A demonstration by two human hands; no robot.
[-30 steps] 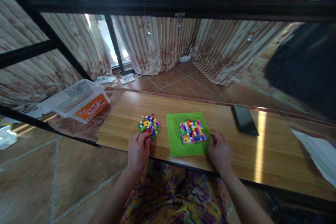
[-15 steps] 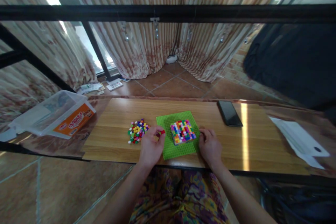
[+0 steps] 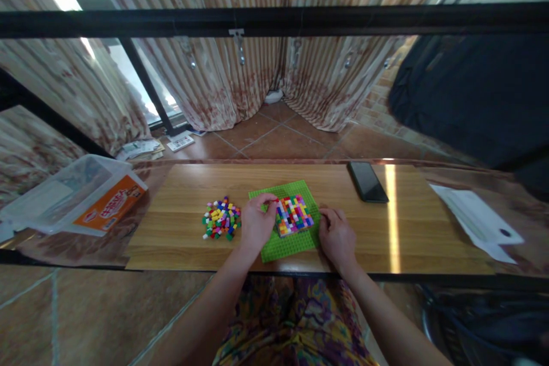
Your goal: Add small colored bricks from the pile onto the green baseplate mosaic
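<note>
1. The left hand [image 3: 256,227] reaches over the left part of a square, bright green studded plastic baseplate [image 3: 285,250]; its thumb and forefinger are closed in a pinch on a small red plastic brick [image 3: 275,201], only partly visible at the fingertips.
2. That brick is at the upper left edge of a low, rectangular block of multicoloured plastic bricks [image 3: 295,216]; whether the two touch, I cannot tell.
3. The block sits on the baseplate, which lies slightly turned on a wood-grain tabletop [image 3: 171,214].
4. The right hand [image 3: 337,234] rests at the baseplate's right edge, fingers curled inward; whether they grip that edge, I cannot tell.
5. A loose pile of small multicoloured plastic bricks [image 3: 221,218] lies just left of the left hand.
6. A black rectangular phone [image 3: 368,182] lies beyond the right hand, to its right.
7. A clear plastic box with an orange label [image 3: 112,204] stands left of the tabletop.
</note>
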